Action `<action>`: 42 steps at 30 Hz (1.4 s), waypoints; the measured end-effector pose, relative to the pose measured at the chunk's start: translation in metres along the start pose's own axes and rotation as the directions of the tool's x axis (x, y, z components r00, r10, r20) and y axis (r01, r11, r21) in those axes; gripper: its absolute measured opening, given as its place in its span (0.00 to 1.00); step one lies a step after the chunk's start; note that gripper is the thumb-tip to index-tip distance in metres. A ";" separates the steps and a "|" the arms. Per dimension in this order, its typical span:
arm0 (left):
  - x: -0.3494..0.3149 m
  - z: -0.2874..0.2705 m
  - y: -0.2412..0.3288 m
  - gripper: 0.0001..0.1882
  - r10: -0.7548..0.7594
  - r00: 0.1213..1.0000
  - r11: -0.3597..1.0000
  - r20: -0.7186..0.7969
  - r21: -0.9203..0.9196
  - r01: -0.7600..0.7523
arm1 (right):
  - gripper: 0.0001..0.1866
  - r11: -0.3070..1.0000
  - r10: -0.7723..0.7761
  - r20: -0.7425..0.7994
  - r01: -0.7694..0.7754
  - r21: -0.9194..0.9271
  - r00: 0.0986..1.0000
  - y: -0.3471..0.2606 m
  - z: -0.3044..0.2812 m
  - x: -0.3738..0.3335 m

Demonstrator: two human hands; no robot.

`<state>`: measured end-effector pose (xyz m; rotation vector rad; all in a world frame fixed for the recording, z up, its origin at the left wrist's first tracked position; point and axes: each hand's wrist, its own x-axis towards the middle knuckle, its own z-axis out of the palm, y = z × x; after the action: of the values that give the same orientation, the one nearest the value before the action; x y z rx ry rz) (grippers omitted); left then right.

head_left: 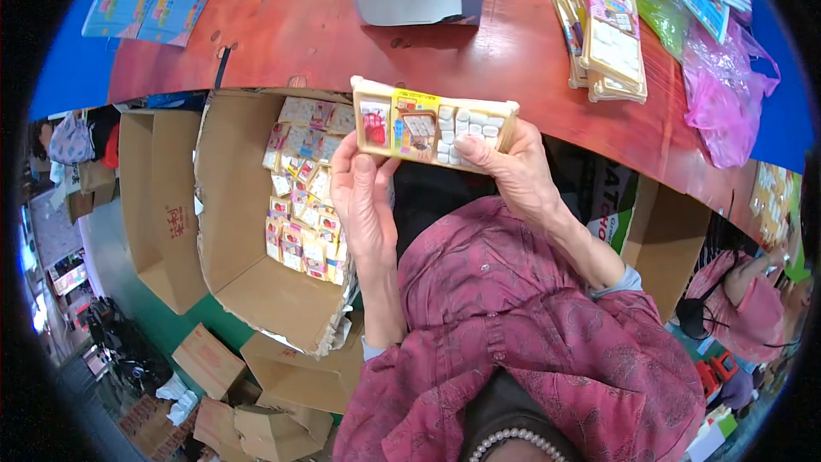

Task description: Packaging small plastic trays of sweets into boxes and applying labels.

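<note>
1. Tray [416,127] of white pieces [487,127] was held up at the near edge of the red table [513,47]: left hand [363,197] pinching its lower left, right hand [522,169] gripping its right end, thumb in front.
2. It seemed light, stiff, perhaps slick; the short ends looked the safest hold.
3. Farther off, similar trays [611,43] lay stacked.

A shallow, cream-coloured rectangular tray [505,109] is held up between the left hand [363,201] and the right hand [523,169], its long side running left to right, the left end slightly farther. Red contents [375,125] sit at the left, a colourful printed panel with a yellow band [416,126] in the middle, and small white blocky pieces [481,124] fill the right, partly under the right thumb.
</note>
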<state>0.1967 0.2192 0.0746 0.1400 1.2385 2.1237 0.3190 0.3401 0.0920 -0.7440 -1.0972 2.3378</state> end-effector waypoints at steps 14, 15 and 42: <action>-0.001 0.050 0.003 0.23 -0.158 0.985 0.982 0.070 -0.096 0.164 | 0.21 0.994 -0.090 -0.029 0.088 -0.065 0.996 -0.022 -0.023 -0.024; 0.000 0.056 0.003 0.22 -0.201 0.979 0.977 0.027 -0.061 0.202 | 0.21 0.994 -0.095 -0.039 0.093 -0.052 0.995 -0.027 -0.026 -0.029; 0.058 0.107 -0.052 0.18 -0.365 0.902 0.916 0.232 0.263 0.303 | 0.55 0.124 -0.499 -0.183 -0.139 -0.983 0.847 -0.130 -0.132 0.035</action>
<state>0.2209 0.3495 0.0773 0.2887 1.2272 1.6044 0.3979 0.5098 0.1153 -1.3912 -2.2806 0.6944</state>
